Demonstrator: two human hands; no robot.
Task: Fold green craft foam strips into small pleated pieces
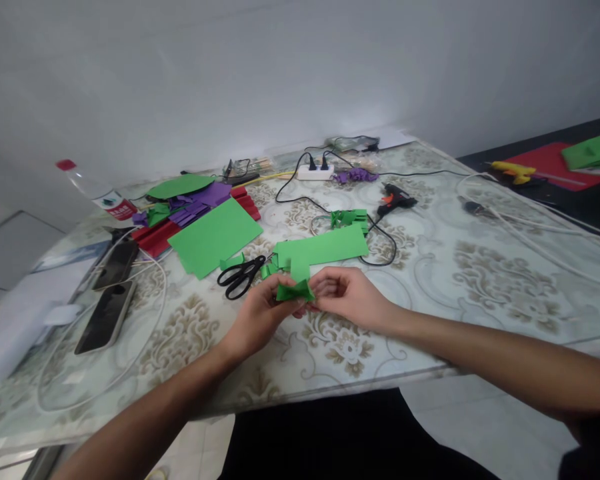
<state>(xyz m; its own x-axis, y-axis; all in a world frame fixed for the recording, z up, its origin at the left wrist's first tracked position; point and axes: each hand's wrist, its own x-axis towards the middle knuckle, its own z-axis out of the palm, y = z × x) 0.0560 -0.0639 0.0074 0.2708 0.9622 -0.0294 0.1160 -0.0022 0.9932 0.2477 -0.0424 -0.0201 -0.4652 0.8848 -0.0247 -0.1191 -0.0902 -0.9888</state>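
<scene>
Both hands meet over the near middle of the table around a small folded piece of green paper (296, 291). My left hand (266, 308) is closed on its left side, thumb towards me. My right hand (349, 296) has curled fingers closed at its right edge. Just behind the hands lies a long green paper strip (325, 246), with green scraps at its left end. Black-handled scissors (241, 275) rest left of the strip, their blades partly hidden. A larger green sheet (216, 237) lies farther left.
A black glue gun (398, 199) and a white power strip (316, 173) with cords sit towards the back. On the left are phones (105, 317), purple and red paper (157, 237) and a bottle (100, 193). A yellow glue gun (514, 171) lies far right.
</scene>
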